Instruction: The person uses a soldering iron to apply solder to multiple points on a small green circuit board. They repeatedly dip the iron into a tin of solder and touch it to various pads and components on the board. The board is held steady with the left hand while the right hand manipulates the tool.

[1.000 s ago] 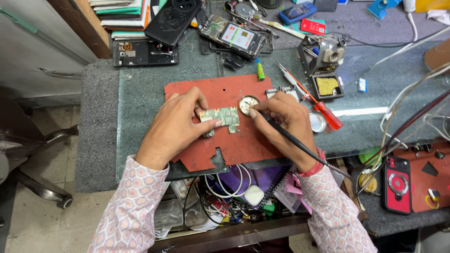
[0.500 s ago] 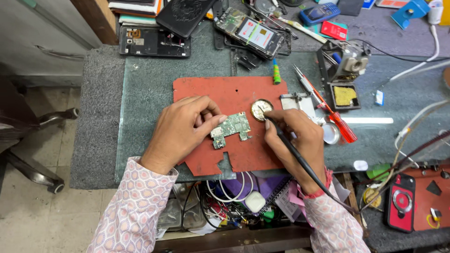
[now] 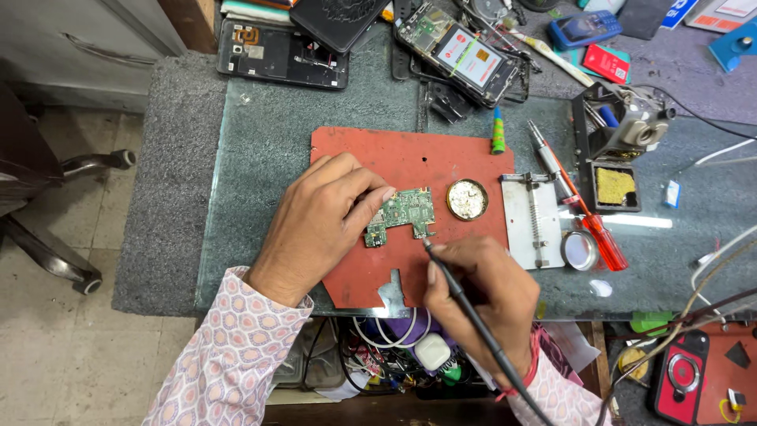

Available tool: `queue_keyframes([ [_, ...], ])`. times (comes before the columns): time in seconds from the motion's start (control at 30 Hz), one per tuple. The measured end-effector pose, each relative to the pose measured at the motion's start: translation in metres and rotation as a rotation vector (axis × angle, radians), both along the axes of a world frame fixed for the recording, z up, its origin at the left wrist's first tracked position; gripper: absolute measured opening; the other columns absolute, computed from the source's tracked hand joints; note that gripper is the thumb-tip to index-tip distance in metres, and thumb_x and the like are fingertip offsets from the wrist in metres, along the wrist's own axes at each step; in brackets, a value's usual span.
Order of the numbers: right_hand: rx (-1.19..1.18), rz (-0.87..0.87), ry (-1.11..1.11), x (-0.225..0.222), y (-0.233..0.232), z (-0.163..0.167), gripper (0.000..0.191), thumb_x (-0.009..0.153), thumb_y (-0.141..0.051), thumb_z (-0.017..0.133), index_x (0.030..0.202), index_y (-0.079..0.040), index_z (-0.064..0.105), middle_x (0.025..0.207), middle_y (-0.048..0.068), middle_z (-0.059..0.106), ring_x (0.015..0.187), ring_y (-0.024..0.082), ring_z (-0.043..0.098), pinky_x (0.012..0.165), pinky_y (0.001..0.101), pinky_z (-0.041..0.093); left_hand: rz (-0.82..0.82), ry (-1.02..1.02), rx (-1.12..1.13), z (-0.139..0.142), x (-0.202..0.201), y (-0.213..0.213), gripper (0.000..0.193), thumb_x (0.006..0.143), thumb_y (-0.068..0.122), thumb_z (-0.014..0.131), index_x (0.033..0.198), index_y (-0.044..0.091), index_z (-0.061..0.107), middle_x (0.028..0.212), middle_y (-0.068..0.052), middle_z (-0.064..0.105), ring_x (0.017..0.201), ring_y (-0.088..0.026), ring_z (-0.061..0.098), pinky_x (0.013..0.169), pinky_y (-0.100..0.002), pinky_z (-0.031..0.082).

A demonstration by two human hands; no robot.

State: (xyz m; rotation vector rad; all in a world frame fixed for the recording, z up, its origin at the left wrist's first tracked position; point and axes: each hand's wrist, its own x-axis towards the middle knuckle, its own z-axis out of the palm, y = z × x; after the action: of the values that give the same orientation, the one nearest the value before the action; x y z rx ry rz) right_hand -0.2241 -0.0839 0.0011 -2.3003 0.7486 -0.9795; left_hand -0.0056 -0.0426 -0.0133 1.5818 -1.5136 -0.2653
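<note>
Cables and small parts fill the open drawer [image 3: 394,355] just below the red mat [image 3: 378,158], closest to me. My right hand [image 3: 481,292] is at the lower right corner of the red mat; its fingers are closed around a thin black soldering iron [image 3: 465,308], held like a pen, and the tip touches the lower edge of the green circuit board [image 3: 404,213]. My left hand [image 3: 323,221] lies on the left half of the red mat, the fingertips pressed together on the left end of the circuit board and holding it flat. The board is near the middle of the red mat, a little to the right. Just beside the board, at the right edge of the red mat, stands a small round tin [image 3: 467,199]. Right of the red mat lies a white metal board holder [image 3: 531,219], then a red-handled screwdriver [image 3: 579,201] and a soldering stand with a yellow sponge [image 3: 615,185]. Beyond the far edge of the red mat I see an opened phone with a lit screen [image 3: 461,51] and a dark phone frame [image 3: 282,54] to the left of it.
</note>
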Motion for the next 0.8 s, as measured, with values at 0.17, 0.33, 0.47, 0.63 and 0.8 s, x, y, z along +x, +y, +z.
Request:
queue_keyframes([
  [0.17,-0.123,-0.01,0.063,0.005,0.008,-0.001,0.022,0.08,0.0,0.08,0.096,-0.001,0.066,0.091,0.009,0.07,0.079,0.022,0.068,0.067,0.0311,0.053,0.002,0.025,0.03,0.004,-0.002,0.002,0.015,0.094,0.018,0.073,0.092,0.003,0.071,0.085,-0.009,0.062,0.083,-0.029,0.062,0.074,-0.042,0.05],
  [0.33,-0.18,-0.008,0.091,0.003,0.01,-0.003,0.022,0.078,0.001,0.08,0.095,-0.001,0.066,0.088,0.009,0.069,0.077,0.023,0.065,0.068,0.033,0.051,-0.005,0.083,0.129,0.007,-0.005,0.003,0.017,0.089,0.021,0.077,0.089,0.005,0.073,0.079,-0.005,0.063,0.073,-0.023,0.059,0.066,-0.037,0.049],
  [0.47,-0.202,-0.006,0.101,0.001,0.011,-0.003,0.023,0.077,0.001,0.08,0.095,-0.002,0.066,0.087,0.008,0.069,0.076,0.023,0.064,0.069,0.0335,0.05,-0.024,0.09,0.109,0.008,-0.005,0.004,0.017,0.086,0.022,0.08,0.087,0.007,0.073,0.079,-0.003,0.062,0.074,-0.021,0.059,0.066,-0.036,0.049],
  [0.63,-0.226,-0.002,0.119,0.001,0.011,-0.005,0.023,0.077,0.002,0.08,0.095,-0.002,0.067,0.087,0.008,0.069,0.075,0.023,0.064,0.069,0.0331,0.049,-0.026,0.069,0.115,0.008,-0.006,0.005,0.017,0.086,0.021,0.08,0.086,0.007,0.071,0.078,-0.003,0.061,0.074,-0.02,0.057,0.067,-0.036,0.048],
  [0.8,-0.228,-0.02,0.124,0.001,0.013,-0.005,0.022,0.077,0.001,0.082,0.094,-0.001,0.068,0.085,0.007,0.07,0.073,0.022,0.063,0.068,0.0328,0.048,-0.035,0.084,0.141,0.009,-0.007,0.005,0.016,0.087,0.021,0.079,0.085,0.007,0.071,0.077,-0.002,0.061,0.073,-0.019,0.057,0.065,-0.035,0.048],
])
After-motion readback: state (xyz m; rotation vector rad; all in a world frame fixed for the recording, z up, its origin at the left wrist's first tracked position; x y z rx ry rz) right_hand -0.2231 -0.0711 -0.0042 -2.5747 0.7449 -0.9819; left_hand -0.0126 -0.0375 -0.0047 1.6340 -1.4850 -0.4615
